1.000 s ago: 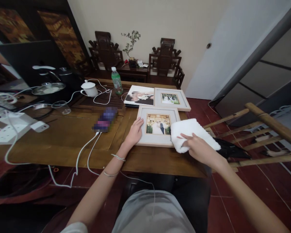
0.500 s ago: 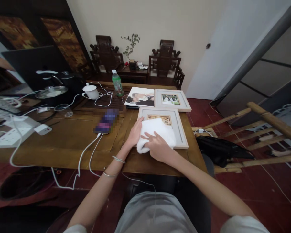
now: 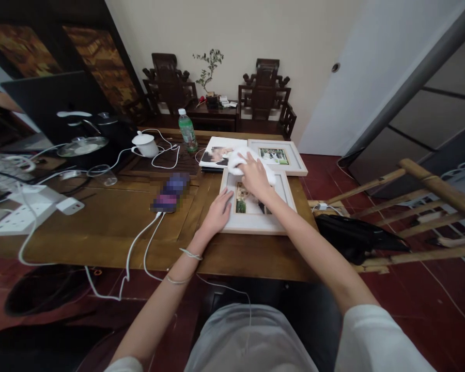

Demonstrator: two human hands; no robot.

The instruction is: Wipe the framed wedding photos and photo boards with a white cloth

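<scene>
A white-framed photo point(image 3: 282, 199) lies flat near the front right of the wooden table point(image 3: 101, 222). My left hand point(image 3: 217, 213) rests flat on the frame's left edge, fingers stretched out. My right hand point(image 3: 254, 177) presses a white cloth point(image 3: 240, 157) against the frame's far edge, covering the top of the picture. Just beyond it lie a second white-framed photo point(image 3: 277, 156) and an unframed photo print point(image 3: 220, 153).
A phone point(image 3: 170, 192) on a white cable lies left of the frame. Farther left are a power strip point(image 3: 13, 214), a glass point(image 3: 101, 174), a white teapot point(image 3: 144, 145), a kettle and a green bottle point(image 3: 187, 131). A bamboo chair with a black bag point(image 3: 352, 235) stands to the right.
My right hand moved the cloth from the frame's right side, across the picture to its near left, then up to the far edge. My left hand stayed on the frame.
</scene>
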